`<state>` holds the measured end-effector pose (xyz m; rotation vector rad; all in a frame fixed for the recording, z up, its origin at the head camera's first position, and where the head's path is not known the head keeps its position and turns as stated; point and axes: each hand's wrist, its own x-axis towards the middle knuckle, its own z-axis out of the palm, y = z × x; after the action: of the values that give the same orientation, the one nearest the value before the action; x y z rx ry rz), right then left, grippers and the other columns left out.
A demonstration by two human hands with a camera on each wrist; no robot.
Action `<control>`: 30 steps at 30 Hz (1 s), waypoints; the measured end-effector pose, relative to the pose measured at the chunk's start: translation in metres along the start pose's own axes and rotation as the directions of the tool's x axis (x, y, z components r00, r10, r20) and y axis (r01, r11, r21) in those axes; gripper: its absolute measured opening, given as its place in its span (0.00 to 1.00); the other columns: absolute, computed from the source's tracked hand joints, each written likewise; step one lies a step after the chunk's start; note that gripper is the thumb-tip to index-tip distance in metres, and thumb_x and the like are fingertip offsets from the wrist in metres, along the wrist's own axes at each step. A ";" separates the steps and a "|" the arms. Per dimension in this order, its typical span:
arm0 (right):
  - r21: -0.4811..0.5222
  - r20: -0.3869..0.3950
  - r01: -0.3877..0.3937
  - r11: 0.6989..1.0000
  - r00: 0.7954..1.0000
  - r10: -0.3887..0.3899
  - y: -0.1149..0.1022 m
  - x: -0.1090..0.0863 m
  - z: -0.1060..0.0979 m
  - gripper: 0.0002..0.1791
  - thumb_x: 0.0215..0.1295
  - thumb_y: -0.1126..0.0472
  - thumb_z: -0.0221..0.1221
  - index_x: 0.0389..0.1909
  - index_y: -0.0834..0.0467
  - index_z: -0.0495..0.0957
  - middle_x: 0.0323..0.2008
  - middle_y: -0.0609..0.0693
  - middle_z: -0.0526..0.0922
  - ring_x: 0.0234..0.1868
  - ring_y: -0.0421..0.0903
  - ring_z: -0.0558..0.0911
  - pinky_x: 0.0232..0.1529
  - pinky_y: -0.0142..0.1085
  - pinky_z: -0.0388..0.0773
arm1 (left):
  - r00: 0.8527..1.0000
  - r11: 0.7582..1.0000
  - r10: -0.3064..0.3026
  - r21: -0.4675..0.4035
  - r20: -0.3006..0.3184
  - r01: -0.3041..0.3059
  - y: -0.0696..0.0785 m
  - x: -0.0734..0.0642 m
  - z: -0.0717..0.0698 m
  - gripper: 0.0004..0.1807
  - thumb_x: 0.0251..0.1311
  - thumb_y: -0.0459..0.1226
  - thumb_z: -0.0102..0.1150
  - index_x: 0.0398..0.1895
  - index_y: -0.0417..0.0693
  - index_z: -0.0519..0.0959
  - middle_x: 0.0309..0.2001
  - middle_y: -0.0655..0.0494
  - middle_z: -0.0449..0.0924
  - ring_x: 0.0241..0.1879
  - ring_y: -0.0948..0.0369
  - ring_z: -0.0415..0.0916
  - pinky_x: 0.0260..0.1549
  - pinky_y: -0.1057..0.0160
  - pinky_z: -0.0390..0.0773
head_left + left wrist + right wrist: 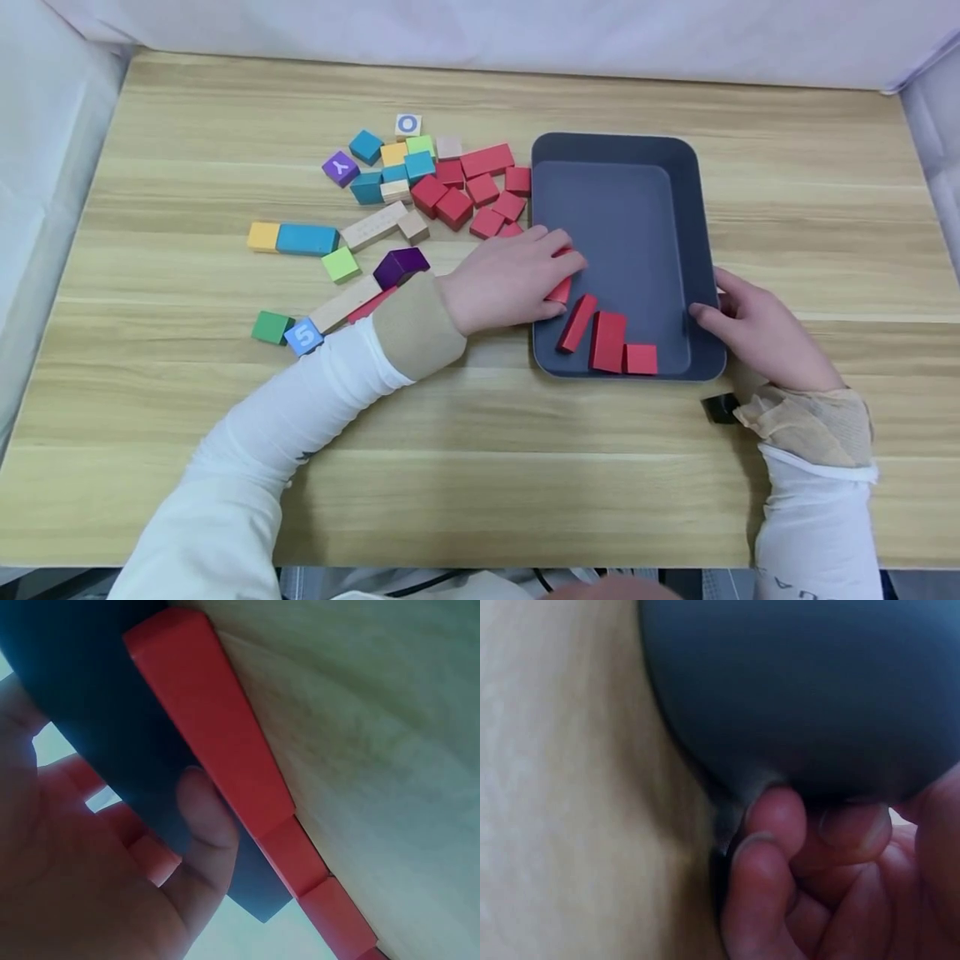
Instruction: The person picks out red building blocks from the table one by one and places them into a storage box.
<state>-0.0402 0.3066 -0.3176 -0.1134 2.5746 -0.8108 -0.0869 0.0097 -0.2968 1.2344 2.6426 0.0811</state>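
A dark grey tray (615, 150) lies on the table, with several red blocks (607, 342) near its front edge. My left hand (510, 279) reaches over the tray's left side, its fingers curled over a red block (560, 289) inside. In the left wrist view, the left thumb (206, 814) lies beside a long red block (217, 727), and smaller red pieces (142, 847) show behind the hand. With the thumb on the rim and fingers against the outer wall, my right hand (772, 333) grips the tray's right side near the front corner.
More red blocks (453, 208) cluster left of the tray. Farther left are blue (307, 239), purple (400, 267), green (272, 327), yellow and plain wooden blocks, some with letters or a number. A small black object (720, 408) is beside the right wrist.
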 end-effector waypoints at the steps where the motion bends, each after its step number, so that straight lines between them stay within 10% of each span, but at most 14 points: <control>1: 0.001 0.003 -0.001 1.000 1.000 0.001 -0.001 0.000 0.000 0.29 0.64 0.48 0.48 0.66 0.47 0.55 0.39 0.58 0.80 0.34 0.43 0.79 0.32 0.27 0.71 | 1.000 1.000 -0.003 -0.003 0.004 0.003 0.000 0.000 0.000 0.31 0.52 0.56 0.54 0.60 0.59 0.65 0.53 0.59 0.65 0.49 0.63 0.64 0.39 0.68 0.72; 13: -0.004 0.012 -0.015 1.000 1.000 0.015 -0.002 -0.002 -0.001 0.30 0.64 0.47 0.48 0.66 0.48 0.55 0.40 0.58 0.79 0.35 0.42 0.79 0.33 0.26 0.70 | 1.000 1.000 -0.006 -0.015 0.012 0.007 0.001 0.000 0.001 0.33 0.51 0.57 0.55 0.61 0.60 0.64 0.54 0.58 0.64 0.50 0.63 0.63 0.39 0.68 0.72; 20: 0.004 -0.001 -0.012 1.000 1.000 0.012 -0.002 -0.003 0.001 0.29 0.64 0.49 0.48 0.65 0.48 0.56 0.39 0.57 0.79 0.34 0.41 0.79 0.32 0.26 0.71 | 0.995 1.000 0.013 0.018 -0.099 -0.011 -0.002 -0.006 -0.004 0.37 0.51 0.63 0.46 0.63 0.57 0.61 0.60 0.54 0.59 0.55 0.59 0.61 0.42 0.65 0.72; 26: 0.002 -0.014 -0.001 1.000 1.000 0.001 -0.002 -0.003 -0.001 0.30 0.64 0.49 0.49 0.66 0.48 0.55 0.40 0.59 0.79 0.34 0.41 0.78 0.31 0.26 0.71 | 0.960 0.995 -0.099 -0.016 -0.264 0.098 -0.011 -0.014 -0.017 0.21 0.59 0.51 0.43 0.52 0.51 0.68 0.44 0.55 0.64 0.40 0.61 0.63 0.26 0.68 0.72; 30: 0.001 -0.002 -0.013 1.000 1.000 0.013 -0.002 -0.003 0.000 0.30 0.64 0.48 0.48 0.66 0.48 0.54 0.41 0.58 0.79 0.35 0.40 0.78 0.32 0.25 0.71 | 0.966 0.978 -0.208 -0.029 -0.152 0.206 -0.013 -0.020 -0.022 0.20 0.58 0.44 0.47 0.52 0.49 0.69 0.46 0.51 0.67 0.41 0.58 0.65 0.25 0.62 0.74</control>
<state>-0.0376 0.3056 -0.3152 -0.0952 2.5743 -0.8083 -0.0889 -0.0127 -0.2735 0.9772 2.8829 0.1652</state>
